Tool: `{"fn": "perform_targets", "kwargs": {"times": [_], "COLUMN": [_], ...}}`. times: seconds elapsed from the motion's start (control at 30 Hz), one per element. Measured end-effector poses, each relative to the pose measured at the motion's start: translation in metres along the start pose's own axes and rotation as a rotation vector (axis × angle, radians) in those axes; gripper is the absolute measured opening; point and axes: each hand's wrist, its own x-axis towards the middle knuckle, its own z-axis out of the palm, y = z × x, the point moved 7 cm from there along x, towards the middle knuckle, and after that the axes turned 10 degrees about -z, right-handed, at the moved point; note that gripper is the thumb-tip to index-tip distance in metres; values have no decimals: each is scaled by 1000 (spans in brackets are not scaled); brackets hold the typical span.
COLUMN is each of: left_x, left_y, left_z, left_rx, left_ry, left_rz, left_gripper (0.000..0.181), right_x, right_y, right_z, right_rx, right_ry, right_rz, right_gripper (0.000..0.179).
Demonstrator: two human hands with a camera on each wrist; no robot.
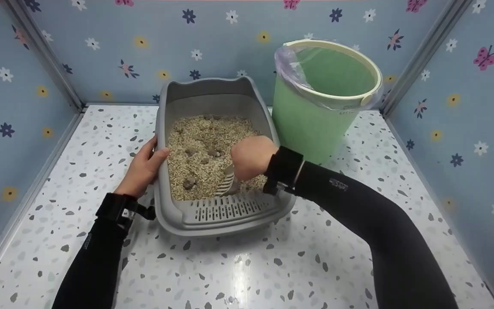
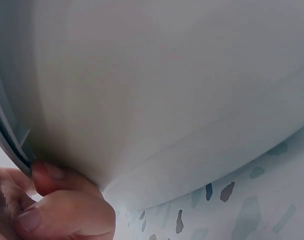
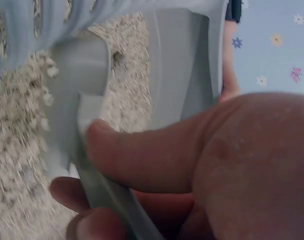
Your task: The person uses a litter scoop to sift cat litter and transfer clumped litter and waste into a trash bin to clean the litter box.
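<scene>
On speckled flooring (image 1: 337, 274). Apparently steadied at litter box (image 1: 208, 103) rim by pinching fingers of left hand (image 1: 140, 169). Pinched at scoop (image 1: 228, 182) handle, presumably for control, by right hand (image 1: 253, 158).

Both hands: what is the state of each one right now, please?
Left hand: holding the grey litter box by its side edge.
Right hand: closed, holding the slotted scoop.
</scene>
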Motion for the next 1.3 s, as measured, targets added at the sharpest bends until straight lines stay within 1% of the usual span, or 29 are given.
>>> {"fn": "perform_targets", "kwargs": {"times": [0.1, 0.17, 0.27, 0.33, 0.47, 0.57, 0.73, 0.87, 0.97, 1.1, 1.2, 1.3], "left_x": [0, 1, 2, 2, 2, 2, 1, 0, 0, 0, 1, 1], "left_y": [0, 1, 0, -1, -1, -1, -2, -2, -1, 0, 0, 0], "left_z": [1, 2, 3, 3, 2, 2, 2, 1, 1, 2, 2, 2], "left_rx": [-24, -34, -37, -23, -2, -2, -4, 10, 8, -13, -12, -4], "left_ry": [-10, -11, -10, -5, 3, 2, -2, -9, -19, -31, -22, -7], "left_rz": [5, 7, 5, 0, -9, -15, -19, -17, -4, 7, 2, -4], "left_gripper": [80, 81, 81, 81, 80, 80, 80, 79, 80, 79, 78, 77], "right_x": [6, 11, 20, 27, 42, 54, 68, 79, 87, 90, 91, 90], "right_y": [-2, -2, 1, 2, 3, 2, 0, 2, 5, 10, 14, 16], "right_z": [6, 9, 16, 20, 28, 33, 41, 48, 53, 55, 55, 53], "right_rx": [28, 49, 86, 109, 173, 234, 262, 263, 298, 390, 453, 471], "right_ry": [12, 27, 35, 39, 25, -7, -58, -63, -48, -6, 37, 74], "right_rz": [-1, -2, 0, -8, -39, -61, -96, -134, -150, -158, -173, -203], "right_gripper": [33, 25, 26, 32, 44, 50, 43, 41, 41, 41, 47, 55]}}
